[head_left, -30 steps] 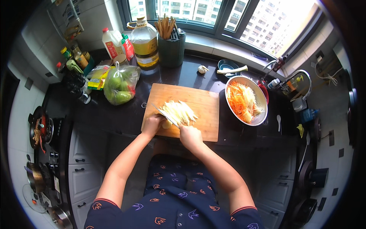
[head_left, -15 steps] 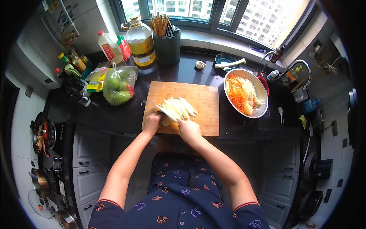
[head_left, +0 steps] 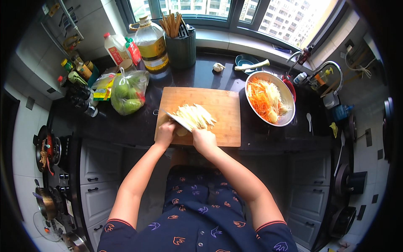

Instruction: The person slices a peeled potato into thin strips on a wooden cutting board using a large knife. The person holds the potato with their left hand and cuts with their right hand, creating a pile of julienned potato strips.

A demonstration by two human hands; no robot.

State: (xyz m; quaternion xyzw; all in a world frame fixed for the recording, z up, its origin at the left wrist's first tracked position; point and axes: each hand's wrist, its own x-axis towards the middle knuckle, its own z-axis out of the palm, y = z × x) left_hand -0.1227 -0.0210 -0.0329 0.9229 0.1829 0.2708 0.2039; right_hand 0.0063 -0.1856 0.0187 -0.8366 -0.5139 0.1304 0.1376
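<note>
On the wooden cutting board (head_left: 224, 98) lies a pile of pale cut potato strips (head_left: 195, 116). My right hand (head_left: 204, 140) is closed round the handle of a kitchen knife (head_left: 178, 120), whose blade slants up to the left along the pile's near side. My left hand (head_left: 166, 133), fingers curled, presses on a piece of potato (head_left: 181, 131) close beside the blade. The knife and the left hand partly hide that piece.
Right of the board stands a metal bowl (head_left: 291, 103) of shredded carrot and pale strips. A garlic bulb (head_left: 218, 67) and a teal dish (head_left: 245, 61) lie behind. At left are a bag of green vegetables (head_left: 129, 92), an oil jug (head_left: 152, 46) and a chopstick holder (head_left: 181, 50).
The whole view has shifted slightly, so everything sits a little higher and further left. Both hands keep their hold, and the knife stays beside the potato strips.
</note>
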